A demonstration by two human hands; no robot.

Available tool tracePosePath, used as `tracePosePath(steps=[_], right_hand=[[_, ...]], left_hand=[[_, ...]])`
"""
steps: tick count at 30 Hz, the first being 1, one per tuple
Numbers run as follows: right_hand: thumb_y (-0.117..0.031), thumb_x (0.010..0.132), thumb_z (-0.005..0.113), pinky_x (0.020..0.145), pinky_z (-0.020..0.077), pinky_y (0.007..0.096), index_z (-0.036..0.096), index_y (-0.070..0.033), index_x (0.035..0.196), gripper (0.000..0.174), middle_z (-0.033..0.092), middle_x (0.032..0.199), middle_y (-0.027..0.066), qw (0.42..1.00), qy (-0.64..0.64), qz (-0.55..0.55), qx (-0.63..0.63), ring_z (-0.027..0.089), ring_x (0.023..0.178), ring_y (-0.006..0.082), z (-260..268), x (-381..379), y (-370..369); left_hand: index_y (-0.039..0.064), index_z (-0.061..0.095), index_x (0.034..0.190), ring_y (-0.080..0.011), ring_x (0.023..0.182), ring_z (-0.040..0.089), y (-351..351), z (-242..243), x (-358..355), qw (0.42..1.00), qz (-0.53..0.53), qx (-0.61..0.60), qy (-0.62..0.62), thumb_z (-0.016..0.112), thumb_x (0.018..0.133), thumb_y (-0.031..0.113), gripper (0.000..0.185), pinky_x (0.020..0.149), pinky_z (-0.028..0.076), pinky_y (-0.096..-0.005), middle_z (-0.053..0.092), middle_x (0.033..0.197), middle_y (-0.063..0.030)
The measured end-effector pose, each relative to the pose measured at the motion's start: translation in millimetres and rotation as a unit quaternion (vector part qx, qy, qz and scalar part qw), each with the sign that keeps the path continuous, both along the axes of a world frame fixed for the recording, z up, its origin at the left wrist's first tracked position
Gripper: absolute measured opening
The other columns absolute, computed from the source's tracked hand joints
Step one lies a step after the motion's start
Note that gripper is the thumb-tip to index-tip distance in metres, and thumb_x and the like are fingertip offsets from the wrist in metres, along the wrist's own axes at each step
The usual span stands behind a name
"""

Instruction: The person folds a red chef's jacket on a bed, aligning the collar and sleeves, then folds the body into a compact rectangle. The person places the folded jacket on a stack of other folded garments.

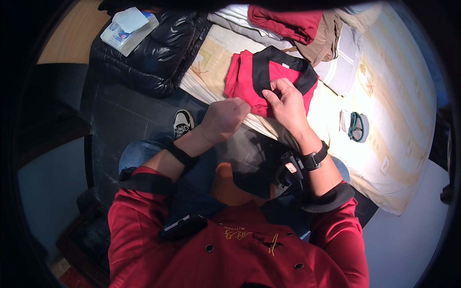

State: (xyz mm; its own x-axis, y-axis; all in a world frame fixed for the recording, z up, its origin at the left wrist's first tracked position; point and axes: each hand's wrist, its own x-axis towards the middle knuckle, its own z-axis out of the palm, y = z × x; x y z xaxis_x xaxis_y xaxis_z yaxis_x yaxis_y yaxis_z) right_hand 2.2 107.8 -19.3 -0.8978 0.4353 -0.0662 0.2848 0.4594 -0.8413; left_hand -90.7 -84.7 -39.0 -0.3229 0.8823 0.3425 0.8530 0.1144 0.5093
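Note:
In front of me on the bed lies a folded red shirt point(243, 81) with a wide black collar point(261, 68). Its collar end points away from me, and a small white label shows inside the neck. My right hand point(288, 104) pinches the shirt front just below the collar opening, thumb and fingers close together. At the shirt's near left edge, my left hand point(227, 117) is curled with its knuckles up. Its fingertips are hidden, but they appear to grip the cloth edge. Both wrists wear black straps, and a small black device point(293, 167) hangs by the right one.
Folded clothes point(288, 19) are stacked at the bed's far side. On the left, a black puffer jacket point(151, 54) carries a tissue pack point(129, 30). A rolled grey item with green trim point(358, 126) rests on the patterned bedsheet point(389, 118). Dark tiles point(122, 111) cover the floor.

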Motion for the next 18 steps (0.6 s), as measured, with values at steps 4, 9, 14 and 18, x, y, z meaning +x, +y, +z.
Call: tracePosePath(steps=[4, 9, 14, 18], right_hand=[[-0.011, 0.087, 0.074, 0.078, 0.0499, 0.0421, 0.060, 0.003, 0.091, 0.020, 0.062, 0.090, 0.0186, 1.000, 0.019, -0.013, 0.015, 0.062, 0.089, 0.0375, -3.4, 0.0, -1.0], [-0.011, 0.087, 0.073, 0.078, 0.0496, 0.0425, 0.061, 0.003, 0.091, 0.020, 0.063, 0.090, 0.0194, 0.999, 0.032, -0.029, 0.024, 0.061, 0.087, 0.0383, -6.1, -1.9, -3.5], [-0.012, 0.088, 0.074, 0.077, 0.0501, 0.0422, 0.061, 0.003, 0.092, 0.020, 0.065, 0.088, 0.0190, 0.999, 0.014, -0.048, -0.022, 0.063, 0.086, 0.0377, -6.8, -2.8, -2.6], [-0.013, 0.088, 0.074, 0.076, 0.0504, 0.0420, 0.061, 0.003, 0.093, 0.020, 0.066, 0.089, 0.0188, 0.998, 0.003, -0.058, -0.039, 0.063, 0.086, 0.0370, -8.3, -4.2, -1.3]], left_hand=[[0.003, 0.067, 0.096, -0.0318, 0.084, 0.068, 0.9, 4.3, 1.4, 0.999, 0.027, 0.023, -0.027, 0.075, 0.084, 0.003, 0.014, 0.071, 0.056, -0.0374, 0.067, 0.093, -0.0119], [0.002, 0.066, 0.097, -0.0325, 0.084, 0.069, 2.9, 7.8, 2.1, 0.998, 0.039, 0.032, -0.035, 0.077, 0.082, 0.002, 0.019, 0.072, 0.057, -0.0376, 0.067, 0.095, -0.0126], [0.003, 0.066, 0.099, -0.0331, 0.084, 0.069, 5.9, 9.0, 3.7, 0.996, 0.057, 0.043, -0.048, 0.076, 0.083, 0.003, 0.019, 0.071, 0.056, -0.0378, 0.067, 0.092, -0.0134], [0.006, 0.063, 0.102, -0.0329, 0.079, 0.066, 8.1, 9.7, 5.3, 0.994, 0.078, 0.018, -0.071, 0.074, 0.086, 0.008, 0.020, 0.065, 0.054, -0.0406, 0.062, 0.087, -0.0123]])
